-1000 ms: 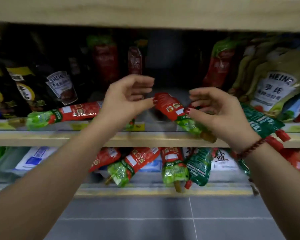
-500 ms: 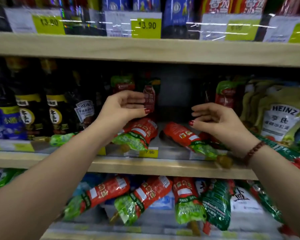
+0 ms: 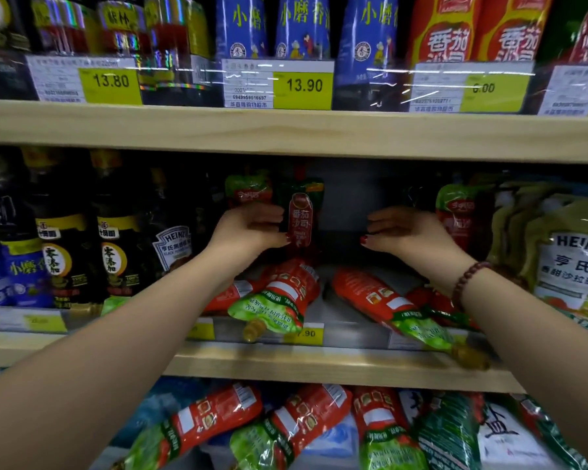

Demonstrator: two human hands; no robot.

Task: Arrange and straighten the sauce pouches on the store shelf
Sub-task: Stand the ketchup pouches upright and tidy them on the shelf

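Head view: between the two hands the middle shelf (image 3: pixel 319 368) has a bare dark gap running back to its rear wall. Its wooden front lip lies at 6 o'clock from that gap, where the spouts of two fallen ketchup pouches (image 3: pixel 279 300) (image 3: pixel 384 307) overhang the edge. Left hand (image 3: pixel 248 228) reaches in palm-right, thumb and fingers pinching an upright dark ketchup pouch (image 3: pixel 301 215) at 3 o'clock of it. Right hand (image 3: pixel 408 232) is held at 3 o'clock of the gap, fingers loosely curled and holding nothing, a bead bracelet (image 3: pixel 465 279) on its wrist.
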